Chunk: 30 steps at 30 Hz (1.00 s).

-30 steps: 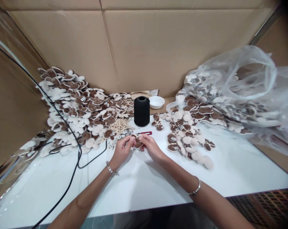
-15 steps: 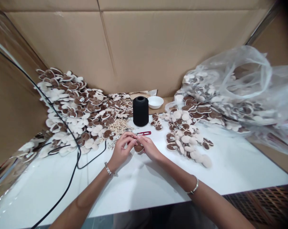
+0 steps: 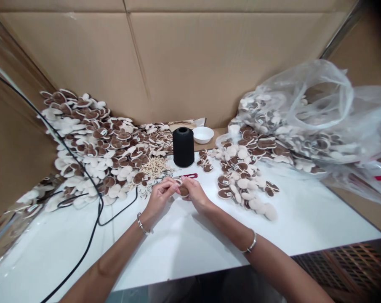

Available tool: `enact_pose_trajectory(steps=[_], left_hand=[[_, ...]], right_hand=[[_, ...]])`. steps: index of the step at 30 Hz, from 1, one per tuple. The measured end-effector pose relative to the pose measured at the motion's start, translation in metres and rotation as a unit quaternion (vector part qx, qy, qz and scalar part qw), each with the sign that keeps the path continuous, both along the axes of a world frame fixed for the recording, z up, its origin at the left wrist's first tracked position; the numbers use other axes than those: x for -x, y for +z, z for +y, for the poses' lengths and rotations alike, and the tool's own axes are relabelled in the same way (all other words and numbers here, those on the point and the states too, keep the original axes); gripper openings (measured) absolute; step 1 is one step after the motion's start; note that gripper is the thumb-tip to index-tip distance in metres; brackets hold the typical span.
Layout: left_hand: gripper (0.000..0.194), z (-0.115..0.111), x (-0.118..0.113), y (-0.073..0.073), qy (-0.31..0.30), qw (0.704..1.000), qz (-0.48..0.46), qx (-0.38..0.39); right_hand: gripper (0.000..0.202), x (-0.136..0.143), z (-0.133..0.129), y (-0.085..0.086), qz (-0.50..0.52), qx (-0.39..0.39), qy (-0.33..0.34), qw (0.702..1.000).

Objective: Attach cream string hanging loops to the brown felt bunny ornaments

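Observation:
In the head view, a small brown plush piece (image 3: 184,192) with a pale edge is held just above the white table, in front of the thread cone. My right hand (image 3: 195,194) grips it from the right, thumb on top. My left hand (image 3: 163,193) is closed, its thumb and fingertips pinching at the piece's upper left edge; any small part between them is hidden. Just beyond my fingers lie red-handled thread snips (image 3: 192,175), partly covered. A black thread cone (image 3: 183,147) stands upright behind them. Left of the cone is a heap of cream cord loops (image 3: 155,167).
A large pile of brown and white plush pieces (image 3: 95,147) rises on the left. More plush pieces (image 3: 247,185) lie on the right, beside a clear plastic bag (image 3: 319,113) full of them. A white bowl (image 3: 203,135) sits behind the cone. A black cable (image 3: 94,227) crosses the left side.
My left fingers have shifted slightly at the piece's edge, and a little more of its pale rim shows. The whole view has moved slightly; both hands stay on the piece.

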<state>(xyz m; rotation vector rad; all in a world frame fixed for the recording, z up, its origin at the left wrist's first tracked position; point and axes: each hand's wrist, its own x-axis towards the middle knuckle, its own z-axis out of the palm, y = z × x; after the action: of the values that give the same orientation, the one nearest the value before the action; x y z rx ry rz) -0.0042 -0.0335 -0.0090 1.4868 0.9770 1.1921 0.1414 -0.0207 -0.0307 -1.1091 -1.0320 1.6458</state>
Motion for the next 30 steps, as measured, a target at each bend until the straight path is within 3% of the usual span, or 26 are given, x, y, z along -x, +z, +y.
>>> enact_pose_trajectory(steps=[9, 15, 23, 30], left_hand=[[0.026, -0.002, 0.007, 0.010, -0.012, 0.995, 0.077, -0.059], [0.024, -0.004, 0.004, 0.010, -0.004, 0.994, 0.087, -0.070], [0.026, -0.004, 0.002, 0.004, -0.026, 0.999, 0.036, -0.007], [0.030, -0.001, -0.001, -0.002, -0.025, 0.993, -0.092, 0.072]], right_hand=[[0.050, -0.009, -0.005, 0.012, -0.016, -0.100, 0.115, 0.988], [0.045, -0.005, 0.000, 0.000, -0.066, -0.156, 0.099, 0.981], [0.039, -0.004, 0.002, 0.000, -0.040, -0.036, 0.079, 0.995], [0.036, -0.003, 0.004, 0.002, -0.024, 0.003, 0.034, 0.999]])
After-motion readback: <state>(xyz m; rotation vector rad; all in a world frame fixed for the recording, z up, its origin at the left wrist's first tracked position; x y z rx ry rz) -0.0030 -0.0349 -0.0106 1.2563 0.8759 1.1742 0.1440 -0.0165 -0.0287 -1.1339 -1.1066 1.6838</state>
